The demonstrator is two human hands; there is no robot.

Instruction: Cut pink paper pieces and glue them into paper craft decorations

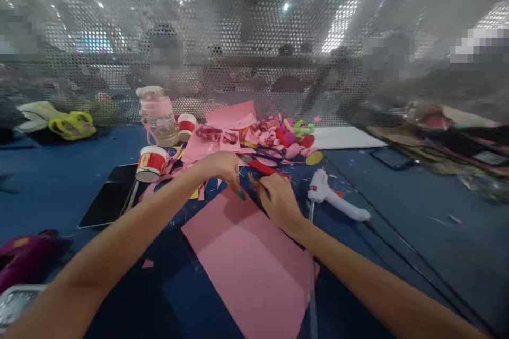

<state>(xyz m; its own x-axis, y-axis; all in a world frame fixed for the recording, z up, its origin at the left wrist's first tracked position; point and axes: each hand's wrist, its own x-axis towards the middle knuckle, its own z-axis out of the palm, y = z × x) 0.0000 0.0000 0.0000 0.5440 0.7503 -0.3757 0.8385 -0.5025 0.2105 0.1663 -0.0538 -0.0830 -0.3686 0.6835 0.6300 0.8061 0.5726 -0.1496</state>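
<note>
A large sheet of pink paper lies slantwise on the blue table in front of me. My left hand is bent over its far corner, fingers curled, with one green-nailed fingertip pointing down at the sheet. Just right of it, my right hand is curled above the paper's far right edge. A thin pale sliver shows between the hands; what either hand pinches is too small to tell. Behind them lie scissors and a red strip. A white glue gun rests right of my right hand.
Pink scraps and colourful pieces are heaped at the back. Two paper cups and a bottle stand at back left, near a black phone-like slab. A cable crosses the right side. Perforated mesh rises behind.
</note>
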